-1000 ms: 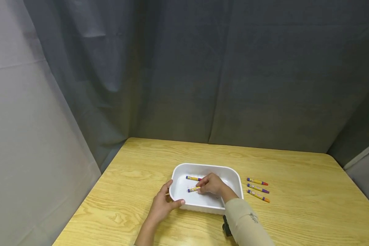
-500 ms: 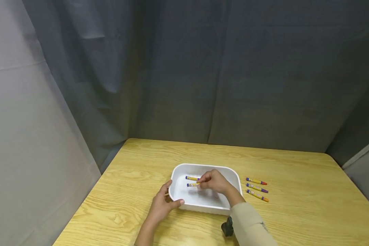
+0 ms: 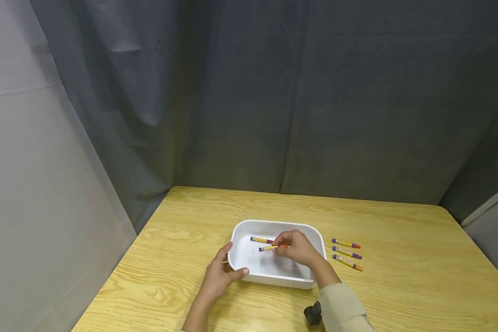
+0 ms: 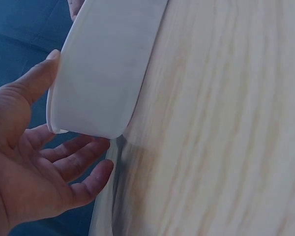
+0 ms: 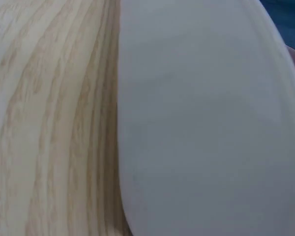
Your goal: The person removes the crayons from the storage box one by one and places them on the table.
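Note:
A white plastic tray (image 3: 249, 265) stands on the table. My left hand (image 3: 216, 276) holds its near left corner, thumb on the front rim and fingers along the left end; in the left wrist view the little finger stays off the wall of the tray (image 4: 108, 69). Inside the tray, my right hand (image 3: 298, 248) pinches a yellow-wrapped crayon (image 3: 267, 248) with a blue end and an orange-red tip. Just behind it a second crayon (image 3: 259, 240) lies on the tray floor, its tip by the fingers. The right wrist view is mostly filled by the tray's outer wall (image 5: 201, 118).
To the right of the tray, three crayons lie in a column on the wooden table (image 3: 398, 258): a red one (image 3: 346, 243), a purple one (image 3: 346, 252) and an orange one (image 3: 347, 262). A grey curtain (image 3: 240, 115) hangs behind the table.
My right hand has moved the pinched crayon back toward the other one in the tray, then a little right; its tip now shows. My left hand has stayed at the corner.

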Demonstrator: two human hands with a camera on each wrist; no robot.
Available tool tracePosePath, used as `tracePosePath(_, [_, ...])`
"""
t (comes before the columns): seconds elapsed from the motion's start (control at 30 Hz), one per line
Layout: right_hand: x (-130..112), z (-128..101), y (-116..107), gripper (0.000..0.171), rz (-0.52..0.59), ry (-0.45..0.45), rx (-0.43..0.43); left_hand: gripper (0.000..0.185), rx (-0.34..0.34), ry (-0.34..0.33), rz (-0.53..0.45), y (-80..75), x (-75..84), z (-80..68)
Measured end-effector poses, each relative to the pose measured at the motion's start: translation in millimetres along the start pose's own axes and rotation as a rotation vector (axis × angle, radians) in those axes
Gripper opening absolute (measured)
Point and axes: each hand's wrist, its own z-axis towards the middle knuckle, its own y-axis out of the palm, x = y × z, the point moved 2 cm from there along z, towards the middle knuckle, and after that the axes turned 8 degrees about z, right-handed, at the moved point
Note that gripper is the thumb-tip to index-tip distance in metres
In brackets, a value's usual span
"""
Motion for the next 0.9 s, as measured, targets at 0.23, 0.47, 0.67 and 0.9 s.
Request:
tracePosePath(0.23, [-8.6,-15.0,-10.1,0.009,0.009,-0.036,0.027,0.09,-0.006,0.001,-0.015,0.3,1.2,-0.2])
tracePosePath(0.47, [-8.6,-32.2,-23.7,0.009,0.041,0.002,0.09,0.09,-0.003,-0.003,0.0,0.2,1.2,-0.5])
tracePosePath(0.67, [-7.5,-50.3,-39.3,0.009,0.04,0.061,0.145,0.091,-0.016,-0.005,-0.011,-0.1,1.3,-1.0])
tracePosePath(0.9, [-7.1,-68.0,-53.9,0.009,0.049,0.102,0.191,0.092,-0.016,0.004,-0.027,-2.6,4.4,-2.5])
